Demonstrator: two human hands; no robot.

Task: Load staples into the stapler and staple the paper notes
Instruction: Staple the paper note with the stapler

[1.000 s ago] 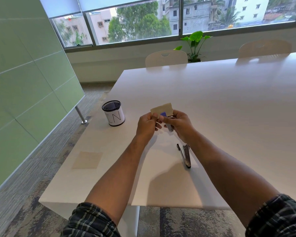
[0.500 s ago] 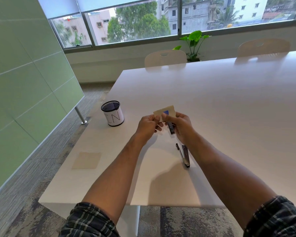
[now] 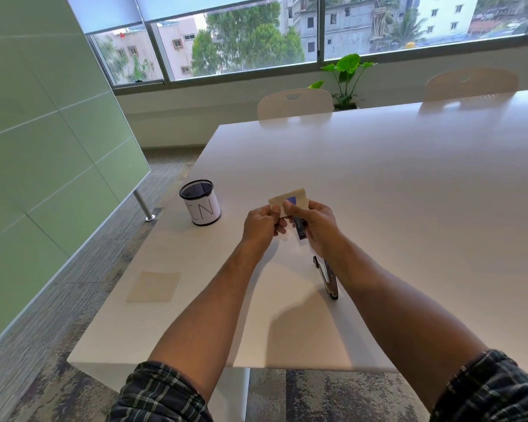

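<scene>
Both hands are hovering above the stapler point(image 3: 326, 277): left hand point(image 3: 261, 225) is pinching the paper note point(image 3: 288, 201), right hand point(image 3: 316, 223) is gripping a dark strip point(image 3: 299, 228) against it.

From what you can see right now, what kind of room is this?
Most likely an office meeting room: a long white table with matching chairs along its far side, a mesh pen cup on the tabletop, and a wide window overlooking city buildings.

Bright window daylight, wide-angle edge distortion
</scene>
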